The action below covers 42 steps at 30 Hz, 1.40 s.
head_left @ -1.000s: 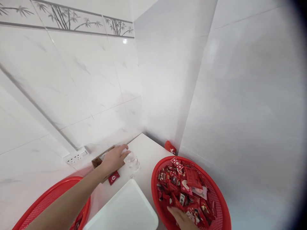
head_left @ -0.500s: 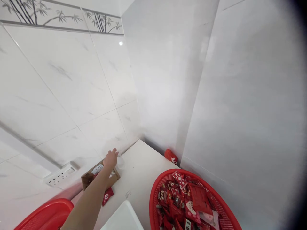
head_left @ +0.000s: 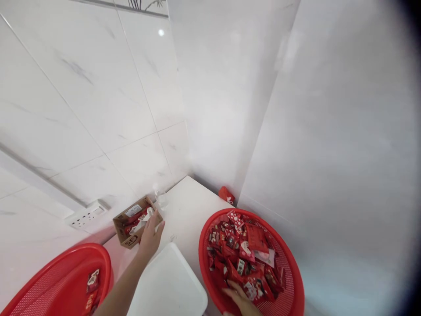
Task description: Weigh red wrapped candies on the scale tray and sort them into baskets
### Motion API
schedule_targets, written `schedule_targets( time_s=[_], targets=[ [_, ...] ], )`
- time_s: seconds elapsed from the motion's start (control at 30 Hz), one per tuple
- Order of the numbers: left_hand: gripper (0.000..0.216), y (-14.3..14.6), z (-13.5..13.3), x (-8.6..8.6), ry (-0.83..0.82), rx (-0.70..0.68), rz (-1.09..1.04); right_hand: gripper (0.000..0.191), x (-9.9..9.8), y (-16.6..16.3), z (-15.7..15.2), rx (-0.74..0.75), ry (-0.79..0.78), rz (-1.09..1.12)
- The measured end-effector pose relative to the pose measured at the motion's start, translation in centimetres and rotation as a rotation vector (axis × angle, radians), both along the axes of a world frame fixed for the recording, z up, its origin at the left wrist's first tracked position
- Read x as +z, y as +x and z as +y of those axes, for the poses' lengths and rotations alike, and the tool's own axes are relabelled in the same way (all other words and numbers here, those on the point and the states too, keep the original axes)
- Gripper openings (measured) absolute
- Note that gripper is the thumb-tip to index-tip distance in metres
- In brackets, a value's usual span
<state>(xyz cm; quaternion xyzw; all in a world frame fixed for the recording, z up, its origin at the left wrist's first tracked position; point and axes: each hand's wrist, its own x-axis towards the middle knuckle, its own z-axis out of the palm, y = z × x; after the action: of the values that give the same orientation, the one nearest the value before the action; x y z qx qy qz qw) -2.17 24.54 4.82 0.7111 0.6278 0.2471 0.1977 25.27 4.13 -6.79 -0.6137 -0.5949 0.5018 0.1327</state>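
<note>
My left hand [head_left: 150, 237] is at the right side of a small cardboard box [head_left: 131, 240], its thumb and fingers apart. Inside that box lie red packets [head_left: 130, 228] and something white. My right hand [head_left: 240, 300] reaches into the near part of a round red basket [head_left: 204, 259]. Its fingers are stretched over a heap of small red snack packets [head_left: 230, 250], some spotted or printed with hearts. Nothing shows in its grasp.
A second red basket [head_left: 42, 281] at lower left has a few packets [head_left: 93, 281] inside. Between the baskets sits a white plastic lid or tray [head_left: 173, 285]. A red pouch [head_left: 226, 195] rests by the wall; a power strip [head_left: 86, 215] is at left.
My left hand has come back from the box's far edge to its right side. My right hand has entered view in the basket. The red packet before the box no longer shows there.
</note>
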Motion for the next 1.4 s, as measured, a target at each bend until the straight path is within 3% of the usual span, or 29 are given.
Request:
schedule_targets(
  time_s=[0.1,0.2,0.3,0.4,0.6,0.77,0.93,1.17,1.27,1.4],
  targets=[
    [0.054,-0.6,-7.6,-1.7,-0.155,0.094,-0.308,0.058,2.2,-0.7,0.3,-0.089,0.025,0.011],
    [0.055,-1.2,-14.0,-2.5,-0.294,0.161,-0.412,0.051,3.1,-1.8,0.6,-0.131,0.047,-0.013],
    [0.058,-2.0,-18.3,-2.4,-0.359,0.222,-0.439,0.048,2.8,-2.6,0.7,-0.154,0.093,-0.051],
    [0.059,-3.0,-20.6,-1.9,-0.373,0.251,-0.45,0.045,2.5,-2.9,0.5,-0.175,0.173,-0.068],
    [0.055,-4.4,-22.7,-1.5,-0.379,0.238,-0.502,0.041,3.2,-2.6,-0.9,-0.26,0.269,-0.053],
    [0.058,-4.7,-24.0,-2.4,-0.38,0.168,-0.532,0.041,3.9,-1.8,-2.7,-0.425,0.277,-0.029],
    [0.06,-5.1,-25.3,-3.0,-0.428,0.093,-0.531,0.046,4.4,-0.7,-4.1,-0.578,0.267,-0.095],
    [0.058,-5.8,-26.0,-2.2,-0.444,0.087,-0.517,0.055,4.3,1.4,-4.0,-0.751,0.347,-0.26],
    [0.058,-5.7,-25.8,-2.1,-0.436,0.109,-0.52,0.055,4.9,1.2,-2.6,-0.668,0.46,-0.356],
    [0.06,-4.9,-25.6,-1.8,-0.419,0.128,-0.507,0.046,5.1,-1.0,0.8,-0.312,0.483,-0.322]
  ],
)
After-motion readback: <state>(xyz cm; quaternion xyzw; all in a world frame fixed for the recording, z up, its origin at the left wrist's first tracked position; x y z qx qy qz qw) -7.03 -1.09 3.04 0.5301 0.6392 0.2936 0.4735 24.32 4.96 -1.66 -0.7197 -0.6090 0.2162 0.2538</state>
